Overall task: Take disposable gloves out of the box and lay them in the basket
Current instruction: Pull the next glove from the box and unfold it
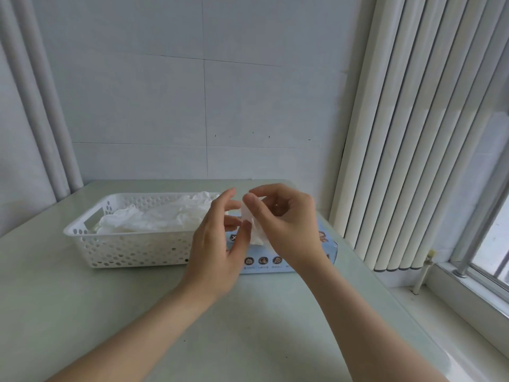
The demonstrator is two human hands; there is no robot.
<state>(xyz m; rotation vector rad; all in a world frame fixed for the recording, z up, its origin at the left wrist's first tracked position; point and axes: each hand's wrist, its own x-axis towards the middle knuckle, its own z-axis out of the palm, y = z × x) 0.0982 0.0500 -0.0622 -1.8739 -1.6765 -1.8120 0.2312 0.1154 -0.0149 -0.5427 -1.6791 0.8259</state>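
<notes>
1. Pale blue glove box point(264, 261) on bench point(248, 326), mostly hidden behind both hands; white perforated basket point(132, 249) just beside it at nine o'clock, already holding a heap of gloves point(165, 216).
2. Right grip point(281, 216) clamped, thumb against fingertips, on one thin translucent glove point(254, 230) rising toward twelve o'clock from the box.
3. Left grip point(217, 238) apart, fingers relaxed, at the glove's nine o'clock; contact unclear.
4. Probably feather-light, limp, clingy, easily torn; best pinched at an edge, then spread two-handed.

Head camera, facing forward-down, close over table point(115, 312).
</notes>
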